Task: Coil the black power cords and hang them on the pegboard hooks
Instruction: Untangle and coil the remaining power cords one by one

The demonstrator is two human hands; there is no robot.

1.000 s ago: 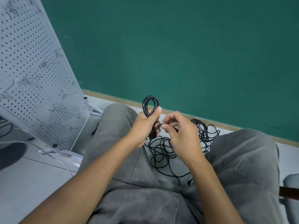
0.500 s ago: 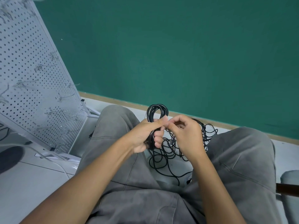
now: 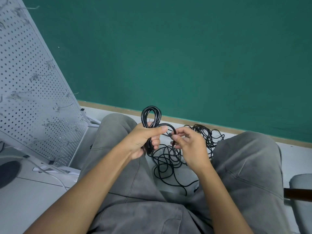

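My left hand point(image 3: 145, 139) grips a small coil of black power cord point(image 3: 151, 115), whose loops stick up above my fist. A free stretch of the same cord arches over to my right hand point(image 3: 189, 146), which pinches it between thumb and fingertips. More black cords point(image 3: 170, 159) lie tangled on the floor between my knees. The white pegboard point(image 3: 33, 85) leans at the left, with several bare metal hooks point(image 3: 36, 76) sticking out of it.
I sit with grey-trousered legs point(image 3: 244, 166) spread on either side of the tangle. A green wall point(image 3: 185, 56) with a tan skirting strip faces me. The pegboard's white base frame point(image 3: 55, 169) lies on the pale floor at the left. A grey padded edge point(image 3: 302, 183) shows at the right.
My right hand has moved away from the left, drawing out a new arch of cord beside the coil. The view has shifted slightly.
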